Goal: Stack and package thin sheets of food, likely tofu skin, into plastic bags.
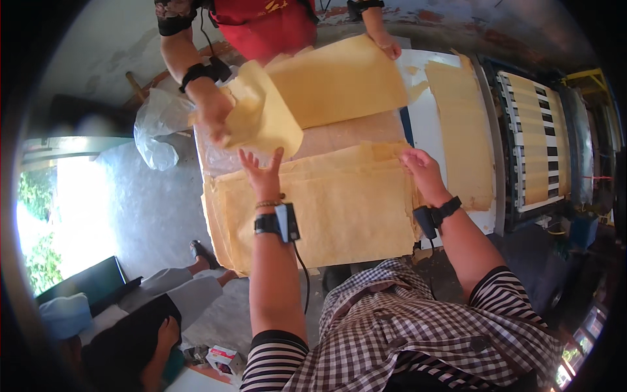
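My left hand (262, 175) reaches forward with fingers spread, its fingertips at the lower edge of a curled thin yellow sheet (277, 124). Whether they touch that sheet I cannot tell. In front of me lies a stack of thin tan sheets (320, 212) with ragged edges. At its far right corner my right hand (423, 171) has thumb and fingers pinched together on a tan sheet's edge (392, 151). Across the table, a co-worker's hand (214, 112) bends the curled sheet. Their other hand (390, 47) rests at the corner of another yellow sheet (339, 81).
Right of the stacks, a tan sheet (460, 130) lies on a white surface, beside a machine with white slats (552, 140). Clear plastic (157, 130) hangs off the table's left side. Another person's legs (183, 287) extend at lower left, near a small box (225, 359).
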Demonstrator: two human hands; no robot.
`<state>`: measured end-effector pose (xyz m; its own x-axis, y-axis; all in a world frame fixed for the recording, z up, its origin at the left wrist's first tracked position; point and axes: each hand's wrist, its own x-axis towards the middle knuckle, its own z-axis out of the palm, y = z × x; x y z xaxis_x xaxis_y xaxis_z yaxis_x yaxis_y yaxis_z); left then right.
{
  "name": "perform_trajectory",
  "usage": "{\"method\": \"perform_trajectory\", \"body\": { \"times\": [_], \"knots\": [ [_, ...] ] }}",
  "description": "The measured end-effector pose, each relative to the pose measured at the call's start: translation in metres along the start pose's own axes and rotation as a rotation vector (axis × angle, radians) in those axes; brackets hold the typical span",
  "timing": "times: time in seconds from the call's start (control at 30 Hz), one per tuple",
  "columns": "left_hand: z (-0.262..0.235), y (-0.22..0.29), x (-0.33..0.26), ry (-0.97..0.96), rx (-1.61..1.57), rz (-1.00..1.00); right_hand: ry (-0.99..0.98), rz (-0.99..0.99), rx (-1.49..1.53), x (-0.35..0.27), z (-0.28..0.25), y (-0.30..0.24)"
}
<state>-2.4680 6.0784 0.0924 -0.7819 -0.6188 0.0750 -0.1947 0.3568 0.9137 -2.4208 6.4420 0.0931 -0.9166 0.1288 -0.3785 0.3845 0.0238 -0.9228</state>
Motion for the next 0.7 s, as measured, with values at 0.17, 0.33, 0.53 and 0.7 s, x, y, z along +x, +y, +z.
{"method": "perform_trajectory", "body": {
  "times": [0.17,0.33,0.53,0.7],
  "knots": [
    [-0.024,0.038,0.014,-0.198,-0.316,0.162,-0.108,0.09,0.024,-0.019,0.009,-0.031],
    [-0.162,0.042,0.074,-0.194,-0.487,0.049,-0.16,-0.041,0.11,-0.03,0.019,-0.085],
    [-0.32,0.2,0.063,-0.013,0.284,0.177,-0.213,0.041,0.179,-0.03,-0.007,-0.106],
    [-0.236,0.252,-0.074,-0.393,0.61,0.607,-0.673,0.681,0.507,-0.079,0.011,-0.029]
  ]
}}
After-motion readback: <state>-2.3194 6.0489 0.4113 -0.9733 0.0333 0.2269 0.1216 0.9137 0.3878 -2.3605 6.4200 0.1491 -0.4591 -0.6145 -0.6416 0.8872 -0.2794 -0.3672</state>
